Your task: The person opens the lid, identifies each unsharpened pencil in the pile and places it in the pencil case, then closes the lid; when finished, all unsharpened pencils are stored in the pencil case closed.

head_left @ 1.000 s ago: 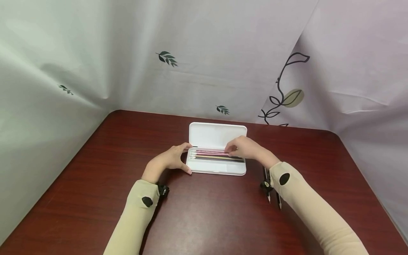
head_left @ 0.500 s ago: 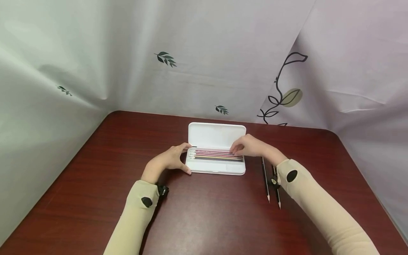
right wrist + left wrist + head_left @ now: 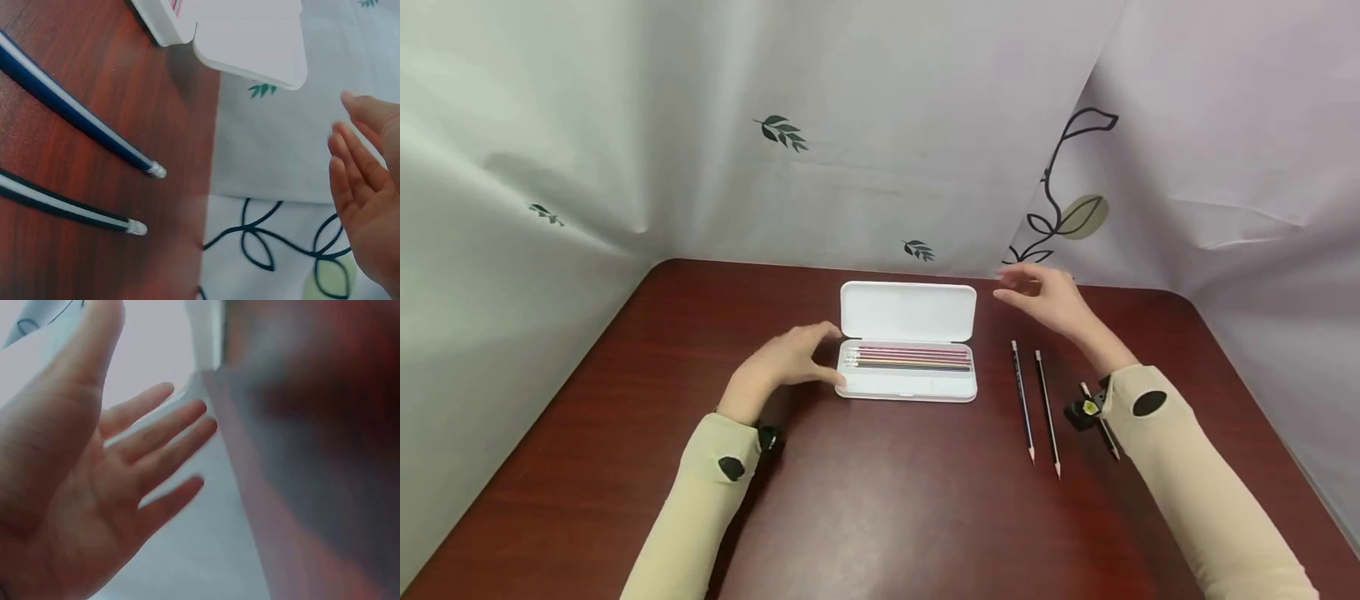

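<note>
An open white pencil case (image 3: 887,386) lies on the table with several pencils (image 3: 910,356) side by side in its tray. Its lid (image 3: 907,311) stands tipped back. My left hand (image 3: 786,360) is at the case's left end, thumb near the front corner and fingers near the hinge; whether it touches is unclear. In the left wrist view its fingers are spread. My right hand (image 3: 1048,300) is held up right of the lid, holding nothing. Below it lie a blue pencil (image 3: 1022,400) and a dark pencil (image 3: 1048,412), eraser ends away from me.
A third pencil (image 3: 1109,439) lies further right, partly hidden by the right wrist's camera. The dark red table (image 3: 880,500) has its back edge just behind the case. White cloth with leaf prints (image 3: 865,167) hangs behind and at the sides.
My right hand has left the pencils in the case and moved up and to the right. My left hand has shifted slightly left. The third pencil has come into view.
</note>
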Tool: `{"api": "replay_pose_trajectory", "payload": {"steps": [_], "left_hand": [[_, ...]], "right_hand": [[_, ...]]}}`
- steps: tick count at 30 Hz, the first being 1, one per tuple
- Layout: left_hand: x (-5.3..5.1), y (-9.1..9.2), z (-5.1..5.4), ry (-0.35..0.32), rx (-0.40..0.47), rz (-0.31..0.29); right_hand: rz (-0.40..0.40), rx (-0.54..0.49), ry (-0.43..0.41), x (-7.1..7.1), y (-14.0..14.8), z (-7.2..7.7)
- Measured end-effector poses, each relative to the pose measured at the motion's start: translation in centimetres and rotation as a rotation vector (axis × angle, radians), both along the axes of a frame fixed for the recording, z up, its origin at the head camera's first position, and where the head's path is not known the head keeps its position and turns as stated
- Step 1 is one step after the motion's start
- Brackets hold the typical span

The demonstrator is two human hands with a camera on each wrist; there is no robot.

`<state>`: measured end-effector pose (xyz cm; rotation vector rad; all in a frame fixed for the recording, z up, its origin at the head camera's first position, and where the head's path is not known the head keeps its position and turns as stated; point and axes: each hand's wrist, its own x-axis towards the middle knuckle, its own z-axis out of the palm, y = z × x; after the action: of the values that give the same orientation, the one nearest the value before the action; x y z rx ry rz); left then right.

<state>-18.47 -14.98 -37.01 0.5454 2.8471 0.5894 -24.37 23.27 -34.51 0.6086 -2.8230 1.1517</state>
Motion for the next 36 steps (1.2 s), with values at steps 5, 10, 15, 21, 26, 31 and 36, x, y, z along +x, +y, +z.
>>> {"api": "replay_pose_trajectory", "payload": {"steps": [5,10,15,21,26,31,36], "left_hand": [[-1.8,0.4,1.1,0.215,0.011,0.148],[-4.0,2.3,0.9,0.243,0.042,0.065],[-4.7,3.4,0.6,0.261,0.099,-0.007],[-3.0,3.1,0.5,0.417,0.109,-0.096],[0.4,2.9,-0.2,0.357,0.049,-0.148],[3.7,2.8,-0.6,0.044,-0.075,-0.187],[5.0,2.9,-1.5,-0.164,-0.192,-0.206]], "right_hand": [[0.055,0.005,-0.172,-1.1,-1.2,-1.9],[0.073,0.079,-0.173,-1.5,-3.2,-3.1],[0.067,0.0,-0.106,-0.8,-4.7,-3.5],[0.118,0.031,0.105,1.8,-5.4,-3.9],[0.244,0.157,0.138,5.1,-5.5,-4.0],[0.37,0.34,0.026,8.1,-5.0,-4.6],[0.413,0.507,0.049,9.8,-5.0,-5.6]]}}
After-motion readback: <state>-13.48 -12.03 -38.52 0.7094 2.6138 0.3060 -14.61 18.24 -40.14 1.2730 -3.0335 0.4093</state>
